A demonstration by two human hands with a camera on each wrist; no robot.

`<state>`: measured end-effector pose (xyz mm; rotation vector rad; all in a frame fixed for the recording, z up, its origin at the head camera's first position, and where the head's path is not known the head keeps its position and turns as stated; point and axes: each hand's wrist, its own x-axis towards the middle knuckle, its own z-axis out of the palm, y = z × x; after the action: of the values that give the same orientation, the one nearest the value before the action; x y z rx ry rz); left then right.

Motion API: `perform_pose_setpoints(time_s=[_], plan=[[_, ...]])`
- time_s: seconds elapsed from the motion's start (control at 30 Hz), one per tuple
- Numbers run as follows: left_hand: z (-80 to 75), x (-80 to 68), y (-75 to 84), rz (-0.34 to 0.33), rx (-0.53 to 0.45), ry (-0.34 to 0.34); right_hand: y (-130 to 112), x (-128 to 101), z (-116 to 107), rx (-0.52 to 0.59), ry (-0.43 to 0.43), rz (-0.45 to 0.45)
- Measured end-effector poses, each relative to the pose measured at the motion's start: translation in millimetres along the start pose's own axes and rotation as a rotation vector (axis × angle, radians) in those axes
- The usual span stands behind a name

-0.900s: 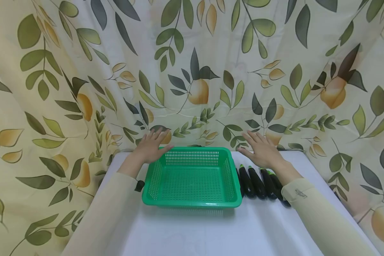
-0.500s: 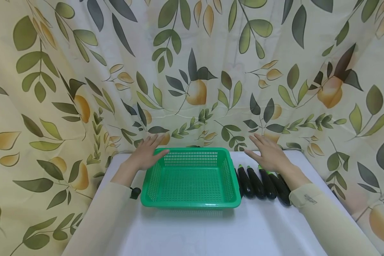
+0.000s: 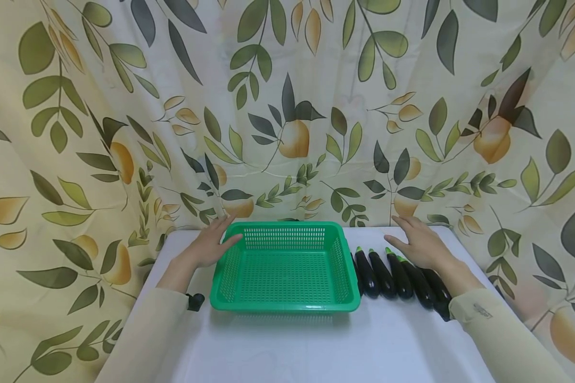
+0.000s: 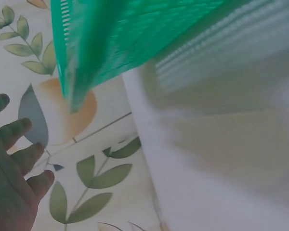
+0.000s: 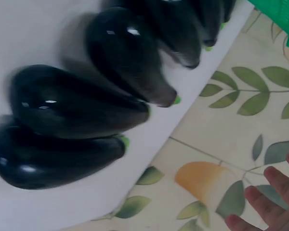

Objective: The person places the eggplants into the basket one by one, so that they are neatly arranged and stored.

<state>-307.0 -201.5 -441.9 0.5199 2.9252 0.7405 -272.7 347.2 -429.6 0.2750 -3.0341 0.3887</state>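
Observation:
A green plastic basket (image 3: pixel 285 307) with perforated sides stands in the middle of the table, and nothing lies in it. My left hand (image 3: pixel 210 246) hovers at its left rim, fingers spread and holding nothing. In the left wrist view, the fingers (image 4: pixel 24 159) are apart from the basket (image 4: pixel 86 53). To the right of the basket, several dark eggplants (image 3: pixel 382 274) with green stem ends lie side by side. Above the rightmost ones is my right hand (image 3: pixel 420 244), fingers extended, with nothing in it. The right wrist view shows the eggplants (image 5: pixel 77 103) away from the fingers (image 5: pixel 267 190).
A white cloth covers the table (image 3: pixel 287 351). Behind and around it hangs a curtain (image 3: pixel 287 106) printed with leaves and fruit. A small black object (image 3: pixel 195 302) sits at the left cuff.
Both hands have moved apart and lower, the left toward the left and the right toward the right. More of the right-hand eggplants now shows. Basket and eggplants stay in place.

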Motion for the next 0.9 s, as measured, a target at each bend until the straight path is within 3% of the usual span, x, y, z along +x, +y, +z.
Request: perform_pose_setpoints(time_s=[0.5, 0.9], plan=[[32.2, -18.3, -29.8, -0.022, -0.259, -0.008, 46, -38, 27, 0.007, -0.076, 0.085], [51.3, -36.9, -40.5, -0.116, -0.448, -0.022, 86, -62, 44, 0.042, -0.129, 0.174]])
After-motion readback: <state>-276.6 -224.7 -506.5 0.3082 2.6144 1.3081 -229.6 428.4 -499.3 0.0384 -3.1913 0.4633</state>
